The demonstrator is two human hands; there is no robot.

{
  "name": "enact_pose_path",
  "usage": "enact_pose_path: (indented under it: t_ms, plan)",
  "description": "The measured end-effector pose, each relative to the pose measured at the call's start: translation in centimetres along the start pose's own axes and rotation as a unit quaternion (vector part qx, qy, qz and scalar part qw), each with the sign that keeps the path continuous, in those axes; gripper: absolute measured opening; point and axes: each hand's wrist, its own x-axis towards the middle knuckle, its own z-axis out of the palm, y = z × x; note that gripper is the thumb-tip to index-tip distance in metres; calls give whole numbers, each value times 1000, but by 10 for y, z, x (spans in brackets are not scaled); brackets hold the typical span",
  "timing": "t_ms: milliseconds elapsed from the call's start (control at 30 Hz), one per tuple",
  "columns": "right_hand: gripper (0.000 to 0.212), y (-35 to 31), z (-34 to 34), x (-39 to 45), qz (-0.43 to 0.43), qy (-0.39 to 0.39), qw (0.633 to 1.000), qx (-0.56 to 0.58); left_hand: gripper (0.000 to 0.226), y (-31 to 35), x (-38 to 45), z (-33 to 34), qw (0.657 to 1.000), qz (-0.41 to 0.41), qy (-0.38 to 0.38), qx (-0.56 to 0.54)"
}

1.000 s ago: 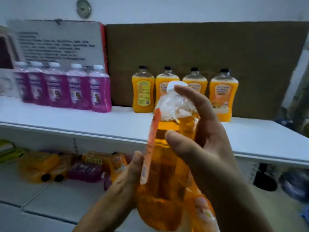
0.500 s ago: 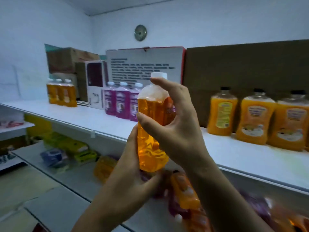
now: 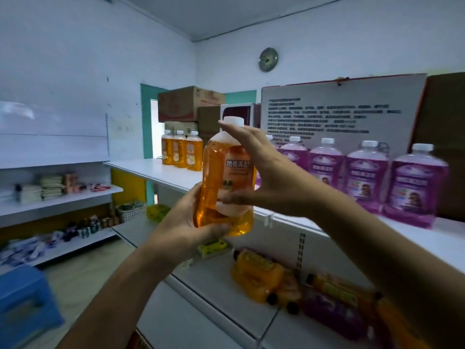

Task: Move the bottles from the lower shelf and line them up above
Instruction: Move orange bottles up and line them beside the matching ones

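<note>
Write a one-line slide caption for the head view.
Both hands, left hand and right hand, hold an upright orange bottle before the upper shelf.

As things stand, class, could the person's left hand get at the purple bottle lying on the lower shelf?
Probably not yet: the left hand grips the base of the orange bottle, and the purple bottle lies beyond the right forearm, among other orange bottles.

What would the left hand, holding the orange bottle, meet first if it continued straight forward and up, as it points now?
Probably nothing soon: past the left hand and its orange bottle lies the bare upper shelf, then three orange bottles standing further back. Depth is unclear.
</note>
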Motion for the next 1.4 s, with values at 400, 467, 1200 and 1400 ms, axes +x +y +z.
enact_pose_path:
  t_ms: [400, 467, 1200, 1400]
  plan:
    - [90, 44, 54, 104, -18, 41, 998, 51, 62, -53, 75, -98, 999, -11, -21, 38]
    - [89, 55, 63, 122, -17, 64, 998, 2, 53, -65, 98, -109, 997, -18, -48, 65]
    - [87, 181, 152, 285, 268, 26, 954, -131, 51, -218, 287, -228, 967, 5, -207, 151]
    - [99, 186, 188, 301, 319, 98, 918, -213, 65, -241, 312, -242, 965, -25, -223, 136]
